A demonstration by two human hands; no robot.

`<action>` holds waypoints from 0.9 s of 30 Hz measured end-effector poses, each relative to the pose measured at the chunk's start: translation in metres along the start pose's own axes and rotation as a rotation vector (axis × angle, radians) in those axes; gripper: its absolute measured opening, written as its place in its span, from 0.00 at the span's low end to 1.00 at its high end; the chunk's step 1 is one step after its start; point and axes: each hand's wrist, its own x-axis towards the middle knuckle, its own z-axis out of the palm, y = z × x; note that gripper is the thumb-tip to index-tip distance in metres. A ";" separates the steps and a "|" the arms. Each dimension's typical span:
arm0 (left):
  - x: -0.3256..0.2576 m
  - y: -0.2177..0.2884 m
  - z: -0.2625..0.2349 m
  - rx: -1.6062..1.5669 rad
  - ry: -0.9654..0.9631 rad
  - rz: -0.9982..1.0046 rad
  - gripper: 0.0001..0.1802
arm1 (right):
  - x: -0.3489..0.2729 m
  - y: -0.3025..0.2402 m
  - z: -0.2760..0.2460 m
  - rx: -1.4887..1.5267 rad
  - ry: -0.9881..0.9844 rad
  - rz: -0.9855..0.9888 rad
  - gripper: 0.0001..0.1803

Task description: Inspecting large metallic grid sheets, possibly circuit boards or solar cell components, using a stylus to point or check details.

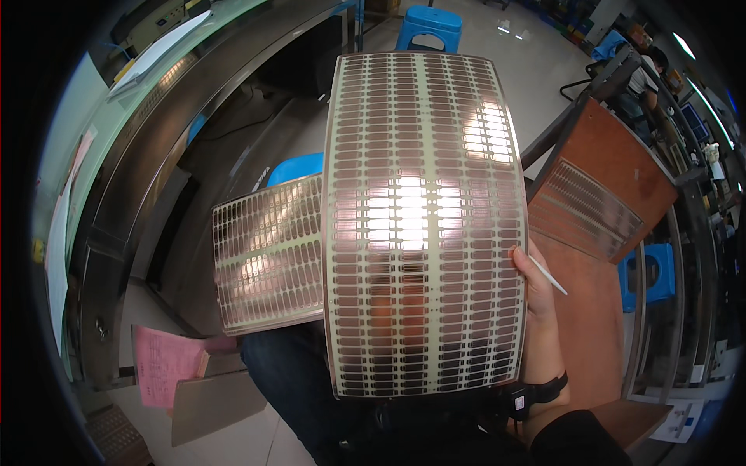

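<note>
A large copper-coloured circuit panel (435, 311) with rows of small rectangular units stands nearly upright before me, its surface catching bright light. At its right edge, my right hand (538, 291) is closed around the border with the thumb on the front; most of its fingers are hidden behind. A slim white pen-like stick (550, 276) juts out from the same hand. My left hand does not show. Behind the raised panel, to its left, a second panel (268, 256) with rounded slots lies above my leg.
On the right, a brown board (587, 303) carries another patterned panel (587, 210). Blue stools stand at the far side (430, 29) and right (649, 276). A metal-edged bench (109, 210) curves along the left. Pink paper (167, 365) sits at lower left. A person (646, 85) sits far right.
</note>
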 end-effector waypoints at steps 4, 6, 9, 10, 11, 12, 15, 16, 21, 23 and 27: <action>0.000 0.002 0.001 0.004 -0.010 0.005 0.18 | 0.000 0.000 -0.002 0.004 -0.007 0.009 0.22; -0.001 0.003 0.001 0.007 -0.015 0.006 0.18 | 0.000 0.001 -0.001 0.010 -0.011 0.007 0.22; -0.002 0.004 0.000 0.012 -0.022 0.007 0.18 | 0.000 0.001 0.002 0.014 -0.018 0.006 0.21; -0.002 0.005 -0.001 0.014 -0.024 0.008 0.18 | 0.000 0.001 0.002 0.012 -0.021 0.009 0.21; -0.002 0.005 0.000 0.015 -0.027 0.009 0.18 | -0.001 0.000 0.003 0.012 -0.021 0.009 0.21; -0.003 0.005 0.000 0.016 -0.030 0.010 0.18 | -0.001 0.000 0.003 0.008 -0.014 0.010 0.21; -0.003 0.006 0.000 0.018 -0.039 0.014 0.18 | -0.001 -0.001 0.005 0.010 -0.011 0.009 0.21; -0.003 0.007 0.001 0.019 -0.042 0.016 0.18 | -0.002 -0.002 0.005 0.016 -0.015 0.006 0.22; -0.006 0.010 0.000 0.027 -0.056 0.019 0.19 | -0.002 -0.002 0.006 0.011 -0.010 0.006 0.22; -0.006 0.011 -0.002 0.032 -0.063 0.020 0.19 | -0.002 -0.001 0.007 0.013 -0.010 0.008 0.22; -0.008 0.012 -0.003 0.036 -0.081 0.022 0.19 | -0.003 -0.003 0.005 -0.016 -0.001 0.003 0.22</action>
